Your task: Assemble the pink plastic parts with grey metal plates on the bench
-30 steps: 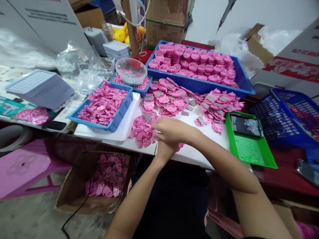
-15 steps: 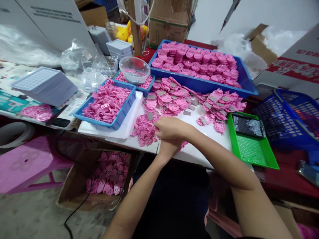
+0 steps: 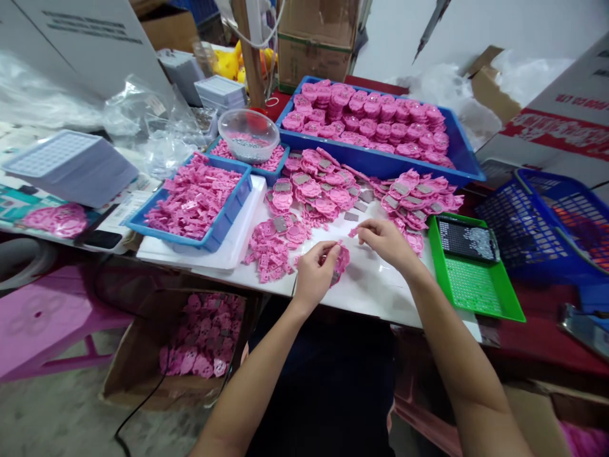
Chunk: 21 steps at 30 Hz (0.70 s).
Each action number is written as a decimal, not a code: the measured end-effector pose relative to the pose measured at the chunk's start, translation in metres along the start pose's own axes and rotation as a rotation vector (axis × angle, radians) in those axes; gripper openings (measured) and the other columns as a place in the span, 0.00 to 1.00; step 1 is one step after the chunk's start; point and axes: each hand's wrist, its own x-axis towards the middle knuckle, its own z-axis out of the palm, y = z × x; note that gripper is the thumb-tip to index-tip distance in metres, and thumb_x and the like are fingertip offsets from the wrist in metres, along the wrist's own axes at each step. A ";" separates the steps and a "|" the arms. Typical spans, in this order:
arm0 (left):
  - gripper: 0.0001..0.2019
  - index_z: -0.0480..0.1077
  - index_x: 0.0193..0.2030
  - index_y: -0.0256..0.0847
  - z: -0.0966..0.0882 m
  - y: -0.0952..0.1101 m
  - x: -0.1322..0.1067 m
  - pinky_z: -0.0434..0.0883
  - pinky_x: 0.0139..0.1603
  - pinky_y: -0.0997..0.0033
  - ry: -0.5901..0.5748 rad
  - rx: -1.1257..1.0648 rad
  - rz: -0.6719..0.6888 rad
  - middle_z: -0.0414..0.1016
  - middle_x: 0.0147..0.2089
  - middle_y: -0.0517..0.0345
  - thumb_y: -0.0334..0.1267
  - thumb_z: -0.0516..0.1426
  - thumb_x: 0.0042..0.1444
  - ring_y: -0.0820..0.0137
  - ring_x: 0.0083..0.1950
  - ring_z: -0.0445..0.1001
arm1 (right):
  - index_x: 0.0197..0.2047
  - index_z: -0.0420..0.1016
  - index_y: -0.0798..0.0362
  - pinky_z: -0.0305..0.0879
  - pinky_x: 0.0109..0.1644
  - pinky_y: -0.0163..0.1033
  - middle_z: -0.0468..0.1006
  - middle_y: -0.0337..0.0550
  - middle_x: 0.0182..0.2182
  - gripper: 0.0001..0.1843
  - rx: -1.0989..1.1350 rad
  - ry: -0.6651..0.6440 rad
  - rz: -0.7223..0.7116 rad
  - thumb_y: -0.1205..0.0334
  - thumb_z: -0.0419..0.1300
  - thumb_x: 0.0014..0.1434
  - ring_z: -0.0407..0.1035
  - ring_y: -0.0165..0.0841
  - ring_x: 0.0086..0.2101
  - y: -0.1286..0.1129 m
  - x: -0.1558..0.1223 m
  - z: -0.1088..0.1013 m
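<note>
My left hand (image 3: 314, 273) is closed on a pink plastic part (image 3: 340, 261), held just above the white tabletop near its front edge. To its right, my right hand (image 3: 386, 242) pinches a small pink piece (image 3: 353, 233) between thumb and fingertips. The two hands are apart. Left of my left hand lies a heap of small pink clips (image 3: 271, 251). Beyond my hands are piles of pink rounded parts with grey plates, one pile (image 3: 323, 184) in the middle and another (image 3: 423, 193) to the right.
A blue tray (image 3: 209, 238) of small pink pieces stands at left. Behind are a clear bowl (image 3: 250, 130) and a large blue bin (image 3: 464, 171) of stacked pink parts. At right are a green tray (image 3: 511, 308) and a blue basket (image 3: 542, 235). A cardboard box (image 3: 118, 374) sits below.
My hands were together, the right over the left. Now they have parted: the right has moved right with a small pink piece, and the part in my left hand shows.
</note>
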 end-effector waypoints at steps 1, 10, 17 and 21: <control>0.13 0.78 0.48 0.41 0.000 -0.001 0.000 0.76 0.47 0.67 0.010 -0.006 -0.011 0.83 0.46 0.51 0.46 0.59 0.64 0.66 0.46 0.81 | 0.35 0.79 0.56 0.55 0.28 0.36 0.78 0.41 0.26 0.12 -0.002 -0.033 0.042 0.59 0.56 0.60 0.65 0.30 0.24 0.008 -0.005 -0.001; 0.18 0.77 0.53 0.37 -0.004 -0.002 -0.002 0.75 0.57 0.65 0.080 0.020 -0.038 0.82 0.52 0.47 0.48 0.58 0.65 0.63 0.54 0.80 | 0.41 0.78 0.53 0.62 0.36 0.39 0.78 0.43 0.32 0.09 -0.283 0.073 -0.099 0.57 0.59 0.65 0.68 0.34 0.31 0.039 -0.024 -0.015; 0.19 0.76 0.53 0.36 -0.007 -0.010 -0.001 0.75 0.56 0.63 0.071 -0.043 -0.064 0.82 0.52 0.46 0.49 0.59 0.64 0.61 0.54 0.80 | 0.48 0.80 0.52 0.66 0.56 0.51 0.76 0.52 0.46 0.13 -0.222 -0.068 -0.397 0.58 0.56 0.69 0.69 0.43 0.48 0.040 -0.020 0.001; 0.19 0.76 0.54 0.37 -0.008 -0.014 0.000 0.74 0.58 0.62 0.068 -0.062 -0.074 0.82 0.53 0.46 0.48 0.59 0.63 0.61 0.55 0.79 | 0.46 0.80 0.52 0.67 0.55 0.50 0.77 0.51 0.45 0.11 -0.170 -0.049 -0.392 0.59 0.57 0.69 0.70 0.42 0.47 0.037 -0.021 0.004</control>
